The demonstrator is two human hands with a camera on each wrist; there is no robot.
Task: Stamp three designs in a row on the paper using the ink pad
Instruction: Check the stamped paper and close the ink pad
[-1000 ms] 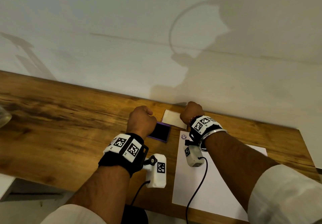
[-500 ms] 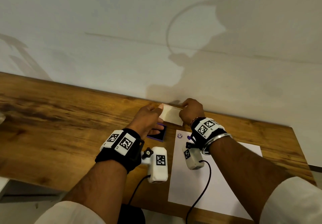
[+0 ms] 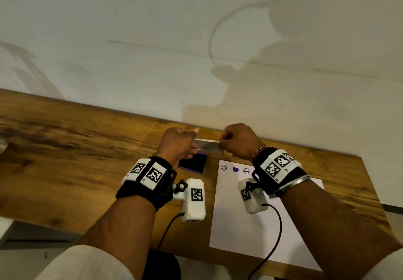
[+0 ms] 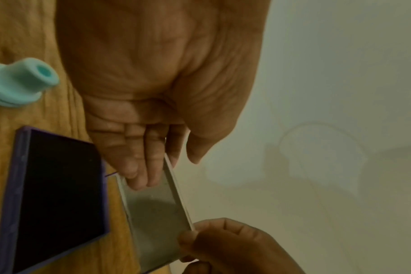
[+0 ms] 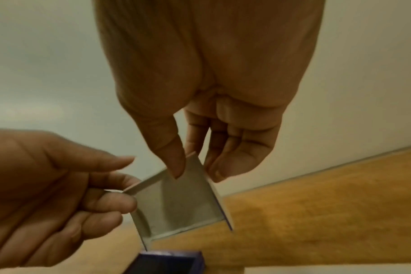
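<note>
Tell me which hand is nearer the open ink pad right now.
Left. The left hand hovers at the ink pad's far left corner, pinching the clear lid; the right hand holds the lid's other end, above the paper.

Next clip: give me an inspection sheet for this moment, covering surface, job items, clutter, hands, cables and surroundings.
Surface: wooden table, grain visible.
Job's things: white paper flat on the table, bearing three stamped designs in a row near its top edge; ink pad uncovered, left of the paper; clear lid held above the table between both hands; teal stamp standing on the table by the pad.
Clutter: nothing seen.
Grippers: left hand pinches one end of the lid; right hand pinches the other end.
Cables: black cables run from the wrist cameras; the right one crosses the paper.
Surroundings: pale wall behind the table, with shadows.
</note>
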